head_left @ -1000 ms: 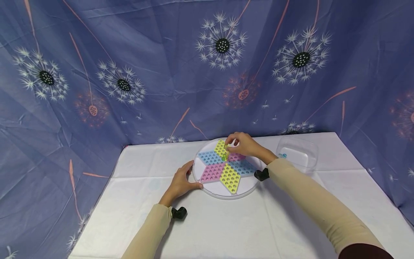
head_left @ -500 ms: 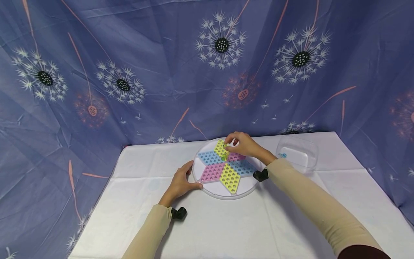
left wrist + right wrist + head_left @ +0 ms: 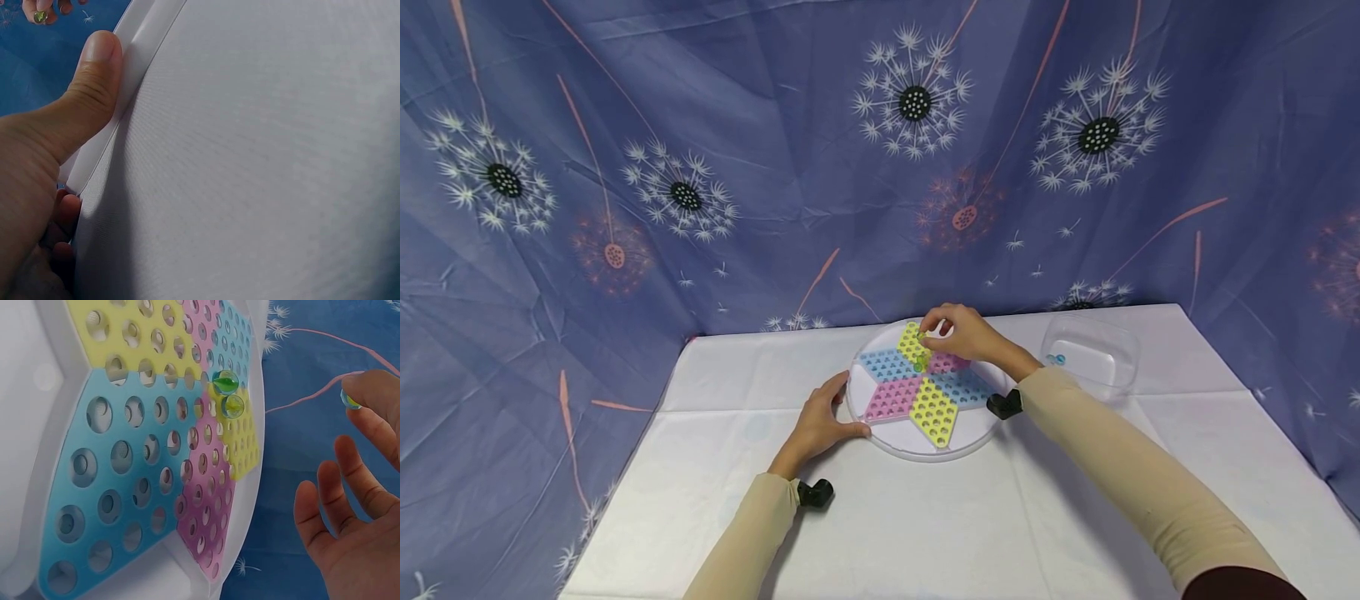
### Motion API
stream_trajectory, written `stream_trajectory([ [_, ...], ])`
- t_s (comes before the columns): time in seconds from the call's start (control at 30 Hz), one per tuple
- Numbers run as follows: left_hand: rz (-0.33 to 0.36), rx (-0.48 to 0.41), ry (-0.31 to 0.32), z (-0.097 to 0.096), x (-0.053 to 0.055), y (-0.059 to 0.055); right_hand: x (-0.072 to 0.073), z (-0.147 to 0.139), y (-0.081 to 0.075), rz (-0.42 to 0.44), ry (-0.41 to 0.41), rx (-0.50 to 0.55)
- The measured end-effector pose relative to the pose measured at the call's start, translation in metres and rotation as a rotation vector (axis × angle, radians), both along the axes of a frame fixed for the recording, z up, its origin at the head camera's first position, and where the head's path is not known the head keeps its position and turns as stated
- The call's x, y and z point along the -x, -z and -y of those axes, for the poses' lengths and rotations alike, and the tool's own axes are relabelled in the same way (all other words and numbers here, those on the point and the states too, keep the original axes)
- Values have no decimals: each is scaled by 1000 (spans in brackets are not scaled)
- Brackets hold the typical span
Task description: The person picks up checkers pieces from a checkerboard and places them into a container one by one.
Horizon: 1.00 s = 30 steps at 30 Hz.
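Observation:
A round white Chinese checkers board (image 3: pixel 895 437) with a pink, yellow and blue star of holes lies on the table. My left hand (image 3: pixel 818 423) rests against its left rim, thumb and fingers spread along the edge. Over the far yellow point, my right hand (image 3: pixel 964 333) pinches a glass marble (image 3: pixel 349 400), clear with green and yellow, between thumb and index finger; its other fingers are loosely bent. Two more marbles sit in holes near the star's middle: a green-swirled marble (image 3: pixel 226 382) and a yellowish marble (image 3: pixel 233 406).
A clear plastic box (image 3: pixel 1105 354) stands to the right of the board, with a few bluish marbles (image 3: pixel 1057 360) at its left side. A white cloth (image 3: pixel 737 375) covers the table. Behind hangs a blue curtain (image 3: pixel 805 167) with dandelion prints.
Hardly anything differs: the right hand stays over the far yellow point, pinching the marble with slight finger shifts, and the left hand remains at the rim.

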<state>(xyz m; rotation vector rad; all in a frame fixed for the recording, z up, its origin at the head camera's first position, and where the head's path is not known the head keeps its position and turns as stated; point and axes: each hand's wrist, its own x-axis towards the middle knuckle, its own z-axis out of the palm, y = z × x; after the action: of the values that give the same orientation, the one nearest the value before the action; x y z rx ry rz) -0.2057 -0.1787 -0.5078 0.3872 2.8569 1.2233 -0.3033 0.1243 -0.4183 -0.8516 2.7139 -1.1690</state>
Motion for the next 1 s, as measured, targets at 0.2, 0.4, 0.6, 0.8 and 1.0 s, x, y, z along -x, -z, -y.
stream_trajectory([
  [0.2,-6,-4,1,0,0,0,0,1,-1,-1,4,-5],
  [0.4,11,-1,-8,0,0,0,0,0,-2,-3,4,-7],
  [0.6,0,-4,-9,0,0,1,0,-4,-4,12,-2,18],
  [0.8,-16,0,0,1,0,2,0,-18,-8,25,1,51],
  [1.0,1,-1,-6,0,0,0,-2,-38,-14,52,48,46],
])
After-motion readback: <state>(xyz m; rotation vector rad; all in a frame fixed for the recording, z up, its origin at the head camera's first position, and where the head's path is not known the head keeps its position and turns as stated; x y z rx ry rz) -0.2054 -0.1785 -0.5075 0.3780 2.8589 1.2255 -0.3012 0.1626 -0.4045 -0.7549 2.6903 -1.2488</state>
